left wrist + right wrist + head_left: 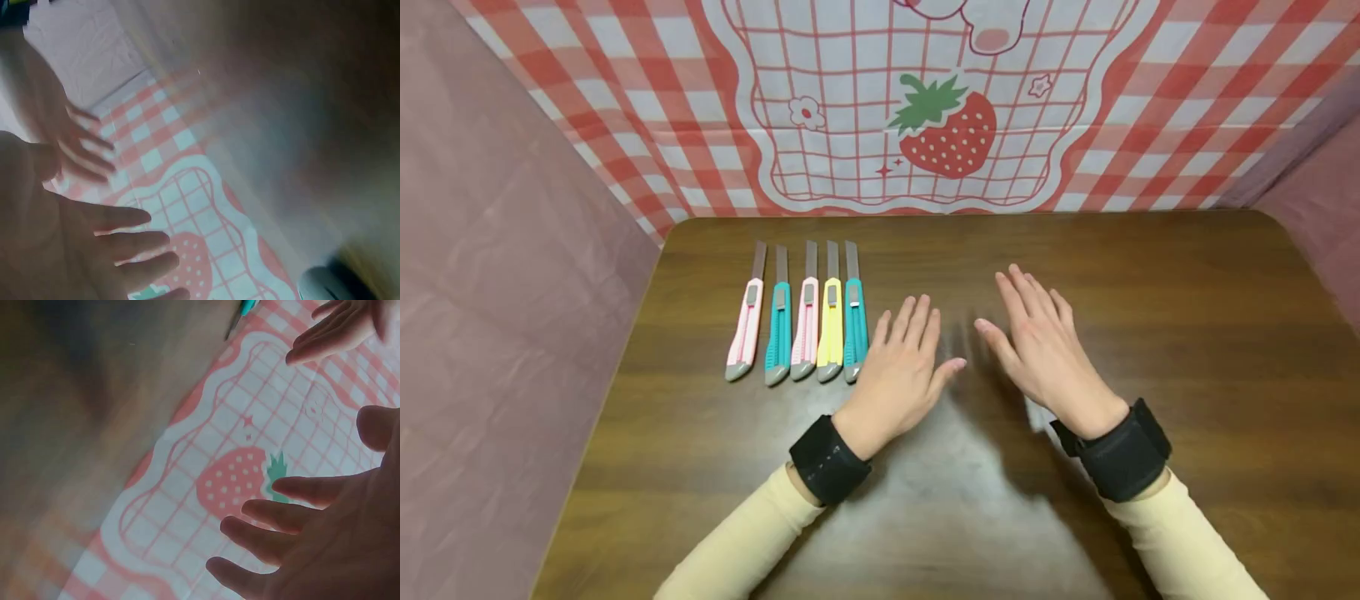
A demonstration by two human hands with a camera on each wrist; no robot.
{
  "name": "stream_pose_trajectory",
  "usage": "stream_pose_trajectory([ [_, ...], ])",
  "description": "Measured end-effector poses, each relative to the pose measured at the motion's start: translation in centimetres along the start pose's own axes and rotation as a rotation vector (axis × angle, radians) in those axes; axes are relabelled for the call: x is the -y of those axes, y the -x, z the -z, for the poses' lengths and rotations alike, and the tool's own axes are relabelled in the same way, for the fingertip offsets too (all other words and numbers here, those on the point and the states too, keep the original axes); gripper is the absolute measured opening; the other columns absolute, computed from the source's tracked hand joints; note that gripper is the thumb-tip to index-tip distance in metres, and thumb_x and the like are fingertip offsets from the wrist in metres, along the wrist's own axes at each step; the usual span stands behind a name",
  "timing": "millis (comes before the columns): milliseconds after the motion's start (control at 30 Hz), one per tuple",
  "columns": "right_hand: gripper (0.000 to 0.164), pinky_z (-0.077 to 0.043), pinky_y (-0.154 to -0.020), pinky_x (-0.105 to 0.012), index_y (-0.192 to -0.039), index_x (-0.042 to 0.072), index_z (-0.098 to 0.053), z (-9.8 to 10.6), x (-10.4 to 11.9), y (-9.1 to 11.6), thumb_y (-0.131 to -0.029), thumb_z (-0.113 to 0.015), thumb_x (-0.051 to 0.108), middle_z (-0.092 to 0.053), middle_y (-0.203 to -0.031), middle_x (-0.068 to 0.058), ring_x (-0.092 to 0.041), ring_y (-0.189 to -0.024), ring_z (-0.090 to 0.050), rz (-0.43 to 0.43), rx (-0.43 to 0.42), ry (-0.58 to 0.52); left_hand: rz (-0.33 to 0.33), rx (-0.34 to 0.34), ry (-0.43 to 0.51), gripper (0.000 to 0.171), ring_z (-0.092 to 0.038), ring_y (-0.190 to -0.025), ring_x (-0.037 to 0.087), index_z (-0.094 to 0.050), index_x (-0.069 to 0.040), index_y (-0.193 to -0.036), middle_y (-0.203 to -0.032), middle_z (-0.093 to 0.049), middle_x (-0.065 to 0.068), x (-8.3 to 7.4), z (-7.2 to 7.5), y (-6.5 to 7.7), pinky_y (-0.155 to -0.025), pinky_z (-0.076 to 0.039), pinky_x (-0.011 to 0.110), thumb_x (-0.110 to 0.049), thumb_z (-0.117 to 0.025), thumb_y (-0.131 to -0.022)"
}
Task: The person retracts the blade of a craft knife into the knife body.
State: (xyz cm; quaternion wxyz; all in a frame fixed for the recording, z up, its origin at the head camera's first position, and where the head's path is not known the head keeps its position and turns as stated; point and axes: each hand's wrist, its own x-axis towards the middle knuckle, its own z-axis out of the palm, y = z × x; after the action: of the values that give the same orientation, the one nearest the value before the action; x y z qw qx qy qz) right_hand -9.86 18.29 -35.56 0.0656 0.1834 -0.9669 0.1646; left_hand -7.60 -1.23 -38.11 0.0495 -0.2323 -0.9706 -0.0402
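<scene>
Several utility knives with extended blades lie in a row on the left half of the table, blades pointing to the far edge: a pink knife (746, 329) outermost, a teal knife (779, 333), a second pink knife (806, 329), a yellow knife (831, 329) and a second teal knife (854, 325). My left hand (898, 371), fingers straight and thumb spread, overlaps the handle end of that last teal knife in the head view. To the right, my right hand (1041, 354) has its fingers extended, holding nothing. Both palms look bare in the wrist views.
The brown wooden table (1210, 375) ends at a red-and-white checked cloth (1187, 100) with a strawberry print, hanging behind it. A pale pinkish sheet (512, 292) covers the left side. Black bands (1120, 450) circle both wrists.
</scene>
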Motion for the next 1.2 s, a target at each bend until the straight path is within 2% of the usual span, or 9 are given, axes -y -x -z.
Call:
stream_pose_trajectory([
  [133,0.064,-0.021,-0.109,-0.059,-0.143,0.005,-0.027,-0.5,0.3,-3.1,-0.096,-0.039,0.047,-0.028,-0.149,-0.020,-0.038,-0.136,-0.028,0.018,0.078,-0.082,-0.091,0.013,-0.029,0.067,-0.034,-0.137,0.024,-0.041,-0.012,-0.138,-0.147,-0.037,0.007,-0.6,-0.2,0.2,-0.113,-0.031,0.047,-0.057,-0.014,-0.096],
  [233,0.061,-0.028,-0.108,-0.056,-0.139,0.005,-0.036,-1.3,0.6,-5.8,-0.095,-0.041,0.047,-0.039,-0.143,-0.019,-0.035,-0.132,-0.035,0.014,0.163,-0.161,-0.133,0.021,-0.037,0.060,-0.051,-0.121,0.020,-0.055,-0.014,-0.121,-0.129,-0.056,0.003,-0.6,-0.2,0.4,-0.101,-0.044,0.041,-0.057,-0.022,-0.095],
  [333,0.051,-0.043,-0.099,-0.049,-0.129,0.004,-0.048,-2.6,1.0,-8.4,-0.095,-0.046,0.041,-0.054,-0.129,-0.016,-0.031,-0.119,-0.050,0.012,0.233,-0.243,-0.121,0.008,-0.058,0.049,-0.062,-0.097,0.018,-0.063,-0.017,-0.101,-0.102,-0.066,-0.001,0.2,-0.3,0.3,-0.080,-0.052,0.034,-0.055,-0.033,-0.095],
  [467,0.032,-0.053,-0.074,-0.034,-0.111,0.006,-0.061,-4.7,1.4,-11.2,-0.094,-0.051,0.031,-0.067,-0.102,-0.011,-0.022,-0.089,-0.063,0.021,0.285,-0.338,-0.059,-0.025,-0.067,0.037,-0.061,-0.072,0.018,-0.064,-0.016,-0.085,-0.079,-0.066,-0.002,2.3,-0.5,-0.2,-0.059,-0.051,0.030,-0.047,-0.045,-0.093],
  [567,0.026,-0.051,-0.060,-0.028,-0.100,0.006,-0.065,-6.1,1.9,-12.7,-0.093,-0.052,0.027,-0.068,-0.087,-0.011,-0.022,-0.073,-0.064,-0.002,0.321,-0.410,-0.016,-0.037,-0.020,0.033,-0.061,-0.068,0.019,-0.064,-0.014,-0.084,-0.075,-0.063,0.000,4.1,-0.2,-0.4,-0.055,-0.052,0.030,-0.042,-0.049,-0.093],
  [733,0.028,-0.055,-0.053,-0.030,-0.090,0.003,-0.066,-7.8,3.5,-14.5,-0.093,-0.053,0.027,-0.067,-0.077,-0.015,-0.023,-0.060,-0.063,-0.086,0.455,-0.515,0.074,-0.039,0.024,0.033,-0.062,-0.070,0.021,-0.063,-0.011,-0.088,-0.080,-0.064,0.004,6.4,0.8,-0.7,-0.054,-0.053,0.033,-0.041,-0.049,-0.093],
  [900,0.034,-0.055,-0.047,-0.028,-0.076,0.004,-0.065,-9.0,5.5,-15.5,-0.091,-0.056,0.034,-0.063,-0.062,-0.007,-0.017,-0.048,-0.060,-0.117,0.553,-0.438,0.132,-0.016,0.032,0.035,-0.060,-0.067,0.020,-0.063,-0.011,-0.091,-0.083,-0.064,0.004,7.4,1.2,-0.6,-0.051,-0.050,0.029,-0.042,-0.048,-0.094],
  [1067,0.041,-0.053,-0.042,-0.027,-0.065,0.005,-0.062,-9.5,6.7,-16.6,-0.087,-0.060,0.040,-0.058,-0.052,-0.003,-0.015,-0.042,-0.056,-0.129,0.566,-0.358,0.158,-0.022,0.065,0.034,-0.060,-0.068,0.019,-0.065,-0.011,-0.093,-0.082,-0.063,0.004,7.9,1.5,-0.5,-0.051,-0.051,0.030,-0.040,-0.050,-0.093],
  [1200,0.042,-0.052,-0.041,-0.026,-0.058,0.006,-0.058,-9.3,6.4,-17.0,-0.085,-0.061,0.038,-0.056,-0.050,-0.003,-0.015,-0.042,-0.055,-0.161,0.578,-0.337,0.169,-0.021,0.100,0.033,-0.062,-0.072,0.018,-0.067,-0.010,-0.098,-0.087,-0.065,0.004,8.1,1.5,-0.5,-0.054,-0.052,0.029,-0.039,-0.052,-0.092],
])
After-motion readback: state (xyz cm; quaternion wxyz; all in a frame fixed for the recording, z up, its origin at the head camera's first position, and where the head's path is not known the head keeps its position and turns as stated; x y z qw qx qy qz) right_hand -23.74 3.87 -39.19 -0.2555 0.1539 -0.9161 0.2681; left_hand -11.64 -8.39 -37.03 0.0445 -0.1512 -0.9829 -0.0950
